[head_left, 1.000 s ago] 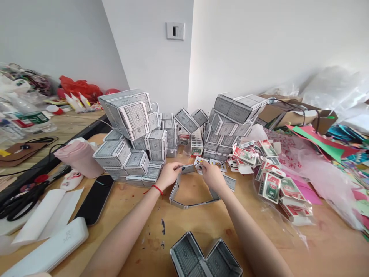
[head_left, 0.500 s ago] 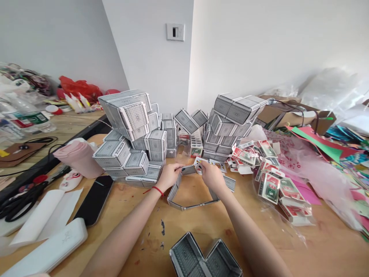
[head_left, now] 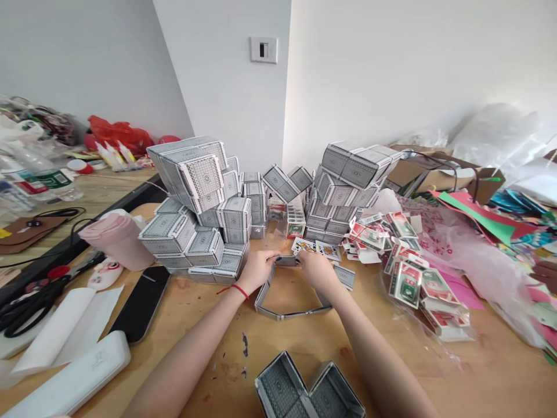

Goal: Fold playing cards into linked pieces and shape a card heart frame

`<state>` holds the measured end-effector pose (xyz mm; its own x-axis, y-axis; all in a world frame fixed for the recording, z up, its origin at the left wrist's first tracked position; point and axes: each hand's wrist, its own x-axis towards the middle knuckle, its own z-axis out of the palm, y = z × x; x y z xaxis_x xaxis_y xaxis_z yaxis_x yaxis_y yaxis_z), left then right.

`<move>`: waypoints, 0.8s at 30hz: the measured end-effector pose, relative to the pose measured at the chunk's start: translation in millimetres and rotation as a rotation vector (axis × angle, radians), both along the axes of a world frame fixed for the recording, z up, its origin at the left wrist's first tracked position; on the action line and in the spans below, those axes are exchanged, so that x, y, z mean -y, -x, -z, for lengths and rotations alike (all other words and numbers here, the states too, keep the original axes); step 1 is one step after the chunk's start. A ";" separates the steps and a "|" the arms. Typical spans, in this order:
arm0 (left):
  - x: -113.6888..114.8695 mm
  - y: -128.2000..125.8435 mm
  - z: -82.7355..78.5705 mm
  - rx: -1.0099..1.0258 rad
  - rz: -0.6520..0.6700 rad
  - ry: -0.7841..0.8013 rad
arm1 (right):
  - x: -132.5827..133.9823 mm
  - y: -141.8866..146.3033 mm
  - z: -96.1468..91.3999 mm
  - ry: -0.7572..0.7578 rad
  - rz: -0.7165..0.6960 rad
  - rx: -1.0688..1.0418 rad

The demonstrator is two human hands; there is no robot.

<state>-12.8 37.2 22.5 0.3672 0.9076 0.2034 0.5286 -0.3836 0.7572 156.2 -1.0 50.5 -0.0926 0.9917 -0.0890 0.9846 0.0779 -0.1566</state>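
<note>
A strip of joined playing cards (head_left: 285,316), grey backs showing, stands on edge in a loop on the table. My left hand (head_left: 260,270) pinches its far side at the left, and my right hand (head_left: 317,271) pinches the same side a little to the right. Just beyond the loop, several playing cards (head_left: 327,251) lie face up. A single grey-backed card (head_left: 345,277) lies beside my right wrist. Close to me sits an open heart-shaped box made of cards (head_left: 284,386).
Stacks of grey card boxes stand at the back left (head_left: 204,234) and back right (head_left: 348,174). Opened red card packs (head_left: 409,281) are heaped on the right. A black phone (head_left: 141,305), a white case (head_left: 73,377), scissors (head_left: 32,307) and a pink roll (head_left: 117,239) lie left.
My right hand has come down onto the loop's far edge and lies flatter against it. The face-up cards behind now show more. The left hand keeps its pinch.
</note>
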 end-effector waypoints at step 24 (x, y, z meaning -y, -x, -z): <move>5.3 -15.6 21.2 0.490 0.104 0.338 | -14.4 -21.3 30.7 0.047 -0.204 -1.016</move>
<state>2.8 31.8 1.4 0.3939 0.9159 0.0774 0.0603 -0.1097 0.9921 177.5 13.5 19.8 -0.3114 0.9463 0.0868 0.3554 0.2007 -0.9129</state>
